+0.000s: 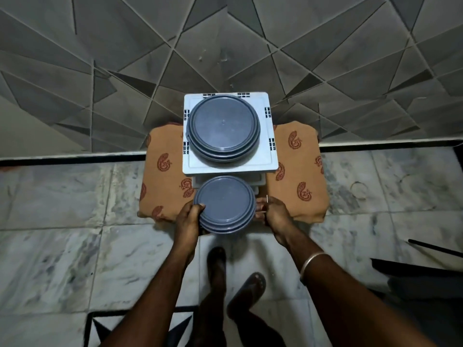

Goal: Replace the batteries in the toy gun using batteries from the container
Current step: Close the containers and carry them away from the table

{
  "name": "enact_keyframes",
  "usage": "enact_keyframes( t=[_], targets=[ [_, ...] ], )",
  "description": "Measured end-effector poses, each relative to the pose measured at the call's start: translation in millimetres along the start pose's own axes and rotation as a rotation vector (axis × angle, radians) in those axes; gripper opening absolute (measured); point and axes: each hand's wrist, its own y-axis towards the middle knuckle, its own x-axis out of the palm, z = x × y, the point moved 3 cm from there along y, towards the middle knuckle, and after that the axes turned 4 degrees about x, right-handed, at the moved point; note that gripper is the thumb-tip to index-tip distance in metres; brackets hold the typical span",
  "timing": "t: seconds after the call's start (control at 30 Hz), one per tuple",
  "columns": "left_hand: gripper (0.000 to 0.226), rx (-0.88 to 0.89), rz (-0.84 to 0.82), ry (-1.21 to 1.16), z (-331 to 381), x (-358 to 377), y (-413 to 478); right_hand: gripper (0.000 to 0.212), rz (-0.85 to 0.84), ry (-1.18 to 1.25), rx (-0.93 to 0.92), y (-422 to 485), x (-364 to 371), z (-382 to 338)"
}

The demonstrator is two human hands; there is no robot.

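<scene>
Grey container, seemingly upright, between both hands

A white plastic crate sits on orange paisley cloth above marble floor.

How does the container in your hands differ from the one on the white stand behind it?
The held container is narrower; the rear container is clearly wider. The left hand and right hand grip the held container's sides; the rear container rests untouched on the white stand. Both are round, blue-grey, lids on.
</scene>
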Motion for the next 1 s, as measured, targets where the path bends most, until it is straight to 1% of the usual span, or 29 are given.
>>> enact_keyframes(
  t=[0.1, 0.23, 0.3, 0.37, 0.4, 0.47, 0.53, 0.57, 0.63, 0.7, 0.73, 0.77, 0.8, 0.87, 0.9, 0.93, 0.97, 1.0],
  targets=[
    [0.012, 0.045, 0.008, 0.022, -9, 6, 24, 0.039, 0.019, 0.063, -0.027, 29, 9, -8],
    [0.014, 0.068, -0.004, 0.000, -18, 18, 56, 0.034, 0.061, 0.102, -0.033, 73, 19, -6],
    [0.025, 0.092, 0.016, -0.012, -22, 21, 70, 0.030, 0.084, 0.058, -0.016, 87, 25, -7],
    [0.035, 0.125, 0.035, 0.002, -28, 24, 85, 0.033, 0.089, 0.011, -0.009, 102, 32, -5],
    [0.036, 0.142, 0.043, 0.010, -33, 26, 94, 0.034, 0.089, -0.013, -0.028, 110, 36, -5],
    [0.035, 0.161, 0.070, 0.044, -36, 29, 104, 0.029, 0.120, -0.038, -0.089, 121, 42, -5],
    [0.032, 0.188, 0.106, 0.084, -35, 33, 110, 0.023, 0.218, -0.108, -0.187, 131, 45, -7],
    [0.032, 0.201, 0.131, 0.095, -34, 36, 114, 0.020, 0.280, -0.183, -0.220, 136, 45, -8],
    [0.035, 0.206, 0.204, 0.147, -32, 40, 119, 0.024, 0.358, -0.319, -0.227, 141, 46, -9],
    [0.037, 0.190, 0.278, 0.200, -29, 43, 125, 0.028, 0.384, -0.375, -0.188, 134, 54, -15],
    [0.038, 0.180, 0.300, 0.203, -27, 44, 129, 0.029, 0.413, -0.430, -0.197, 131, 56, -18],
    [0.040, 0.170, 0.315, 0.206, -26, 45, 132, 0.032, 0.460, -0.440, -0.220, 129, 56, -16],
    [0.043, 0.167, 0.324, 0.202, -26, 45, 135, 0.035, 0.478, -0.364, -0.216, 136, 56, -13],
    [0.047, 0.185, 0.341, 0.180, -27, 46, 141, 0.041, 0.457, -0.219, -0.102, 144, 58, -11],
    [0.048, 0.198, 0.343, 0.171, -27, 46, 144, 0.044, 0.465, -0.216, -0.098, 147, 60, -13],
    [0.049, 0.201, 0.340, 0.159, -27, 47, 145, 0.046, 0.503, -0.273, -0.127, 149, 61, -16],
    [0.050, 0.209, 0.337, 0.146, -29, 47, 146, 0.045, 0.520, -0.332, -0.194, 146, 61, -21],
    [0.053, 0.222, 0.332, 0.141, -30, 47, 149, 0.041, 0.513, -0.313, -0.241, 142, 62, -23]
  ],
)
